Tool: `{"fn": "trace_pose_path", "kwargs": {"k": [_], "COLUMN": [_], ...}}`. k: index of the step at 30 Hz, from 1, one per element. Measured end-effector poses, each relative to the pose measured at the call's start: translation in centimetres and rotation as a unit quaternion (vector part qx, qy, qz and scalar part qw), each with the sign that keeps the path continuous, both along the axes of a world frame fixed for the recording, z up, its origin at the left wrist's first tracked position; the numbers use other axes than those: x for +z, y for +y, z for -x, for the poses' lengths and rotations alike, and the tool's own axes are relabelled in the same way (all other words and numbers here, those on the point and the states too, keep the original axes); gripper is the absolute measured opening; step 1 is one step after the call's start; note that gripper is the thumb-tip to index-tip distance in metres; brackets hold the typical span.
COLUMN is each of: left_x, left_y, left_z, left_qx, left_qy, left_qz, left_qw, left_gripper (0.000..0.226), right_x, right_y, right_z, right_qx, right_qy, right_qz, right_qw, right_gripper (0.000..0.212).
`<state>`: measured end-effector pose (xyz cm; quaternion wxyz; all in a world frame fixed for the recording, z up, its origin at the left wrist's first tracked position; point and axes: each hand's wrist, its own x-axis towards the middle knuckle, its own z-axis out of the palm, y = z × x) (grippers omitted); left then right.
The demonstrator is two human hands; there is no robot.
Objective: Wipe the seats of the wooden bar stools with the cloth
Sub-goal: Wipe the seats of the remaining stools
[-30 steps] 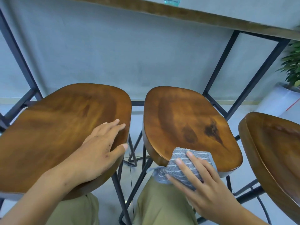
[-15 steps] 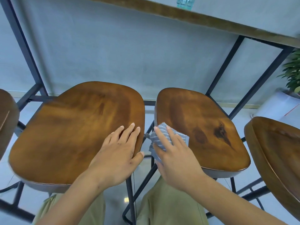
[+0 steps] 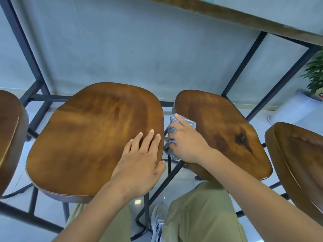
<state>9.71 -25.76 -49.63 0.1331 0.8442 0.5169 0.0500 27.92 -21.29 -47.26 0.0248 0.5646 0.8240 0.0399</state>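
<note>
Several wooden bar stools stand in a row. My left hand [image 3: 139, 163] rests flat with straight fingers on the right part of the left-middle stool seat [image 3: 87, 137]. My right hand [image 3: 185, 144] grips a grey striped cloth [image 3: 174, 119] at the left edge of the right-middle stool seat [image 3: 227, 137], partly over the gap between the two seats. Most of the cloth is hidden under my fingers. Further stool seats show at the far left [image 3: 8, 137] and far right [image 3: 300, 163].
A high wooden counter [image 3: 244, 16] on black metal legs [image 3: 22, 44] runs above and behind the stools against a grey wall. A potted plant [image 3: 314, 74] stands at the far right. My legs in olive trousers [image 3: 201, 215] are below, between the stool frames.
My right hand with the cloth has moved from the front edge of the right-middle seat to its left edge. The view has shifted left, so a far-left stool appears. My left hand stays on its seat.
</note>
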Motion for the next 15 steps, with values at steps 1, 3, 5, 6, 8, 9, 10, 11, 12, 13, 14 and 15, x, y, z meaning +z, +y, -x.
{"fn": "trace_pose_path", "kwargs": {"k": [1, 3, 5, 6, 8, 9, 10, 11, 12, 13, 14, 15], "left_x": [-0.1, -0.2, -0.3, -0.3, -0.2, -0.1, 0.0, 0.0, 0.0, 0.1, 0.2, 0.2], "left_y": [0.1, 0.1, 0.2, 0.2, 0.2, 0.2, 0.1, 0.1, 0.1, 0.1, 0.1, 0.1], "left_z": [0.0, 0.0, 0.0, 0.0, -0.1, -0.1, -0.1, -0.1, -0.1, -0.1, -0.1, -0.1], "left_qx": [-0.002, -0.005, -0.009, -0.010, -0.010, -0.010, -0.010, -0.011, -0.012, -0.012, -0.012, -0.012], "left_qy": [0.002, 0.008, 0.013, 0.013, 0.011, 0.010, 0.010, 0.010, 0.010, 0.011, 0.011, 0.009], "left_qz": [-0.001, -0.005, -0.008, -0.010, -0.012, -0.013, -0.014, -0.013, -0.015, -0.017, -0.019, -0.022], "left_qw": [1.000, 1.000, 1.000, 1.000, 1.000, 1.000, 1.000, 1.000, 1.000, 1.000, 1.000, 1.000], "left_gripper": [0.069, 0.070, 0.070, 0.070, 0.070, 0.070, 0.070, 0.070, 0.069, 0.069, 0.069, 0.069], "right_x": [-0.4, -0.9, -1.4, -1.7, -2.0, -2.0, -1.9, -1.8, -1.6, -1.4, -1.1, -0.9], "right_y": [-0.7, -2.1, -2.9, -2.9, -2.0, -1.3, -0.5, 0.4, 1.4, 2.4, 3.6, 4.9], "right_z": [-0.2, -0.9, -1.6, -1.8, -1.9, -1.8, -1.7, -1.5, -1.5, -1.5, -1.6, -1.7], "right_qx": [0.008, 0.026, 0.032, 0.037, 0.041, 0.039, 0.041, 0.049, 0.057, 0.053, 0.039, 0.022], "right_qy": [-0.002, -0.007, 0.001, -0.006, -0.033, -0.043, -0.058, -0.074, -0.085, -0.075, -0.049, -0.022], "right_qz": [-0.002, -0.005, -0.014, -0.024, -0.017, -0.006, 0.005, 0.007, 0.010, 0.017, 0.028, 0.041], "right_qw": [1.000, 1.000, 0.999, 0.999, 0.998, 0.998, 0.997, 0.996, 0.995, 0.996, 0.998, 0.999], "right_gripper": [0.038, 0.033, 0.027, 0.026, 0.028, 0.033, 0.039, 0.045, 0.048, 0.047, 0.044, 0.044]}}
